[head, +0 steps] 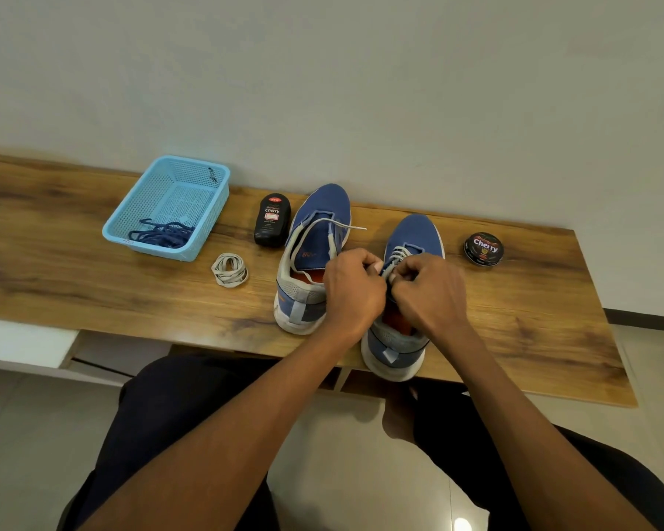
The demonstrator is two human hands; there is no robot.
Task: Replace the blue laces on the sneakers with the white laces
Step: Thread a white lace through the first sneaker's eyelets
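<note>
Two blue sneakers stand on the wooden table (93,262), toes toward the wall. The right sneaker (413,239) carries a white lace (398,254) crossed through its front eyelets. My left hand (351,291) and my right hand (428,291) both pinch that lace over the shoe's tongue, fingers curled. The left sneaker (317,224) has no lacing; one loose white lace end (345,225) lies across its top. A coiled white lace (229,270) rests left of the shoes. The blue laces (162,235) lie in a light blue basket (192,174).
A black Cherry polish bottle (272,220) stands between basket and left sneaker. A round Cherry polish tin (483,249) sits right of the right sneaker. The wall runs close behind the table. My knees are under the table's front edge.
</note>
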